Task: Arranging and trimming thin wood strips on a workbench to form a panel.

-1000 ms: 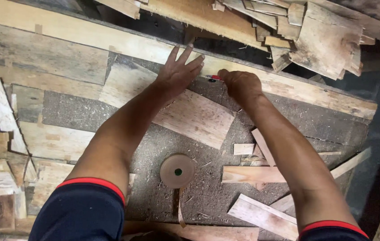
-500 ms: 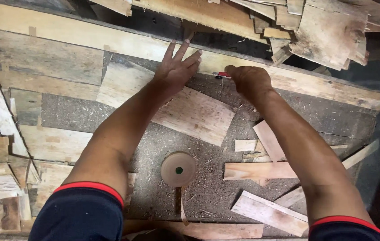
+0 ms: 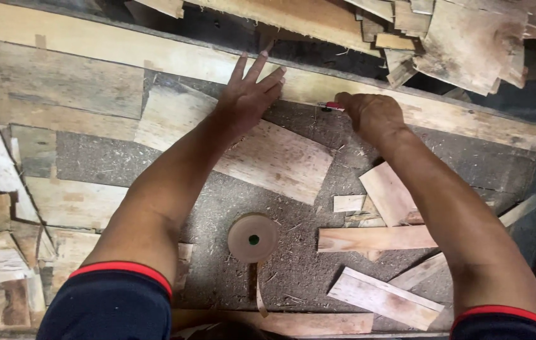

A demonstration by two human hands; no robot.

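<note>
Closest in, two dark sleeves with red cuffs fill the bottom corners, both cut off by the frame edge. Just beyond them a brown roll of tape (image 3: 253, 238) lies flat on the sawdust-covered table (image 3: 110, 157), a loose strip trailing toward the near edge. To its right, short wood offcuts (image 3: 372, 239) lie scattered, one partly hidden under the right forearm. Further out, the left hand (image 3: 249, 96) presses palm down, fingers spread wide, on the far corner of a pale flat board (image 3: 268, 154) that sits slanted on the table. Well apart to the right, the right hand (image 3: 372, 113) is curled into a tight fist around a small red and white tool (image 3: 331, 106); only its tip pokes out, so what kind it is cannot be told. That tip rests against the long plank (image 3: 154, 53) running across the far side. Beyond the plank, stacked wood scraps (image 3: 469, 44) run off the top edge over dark shadow.
</note>
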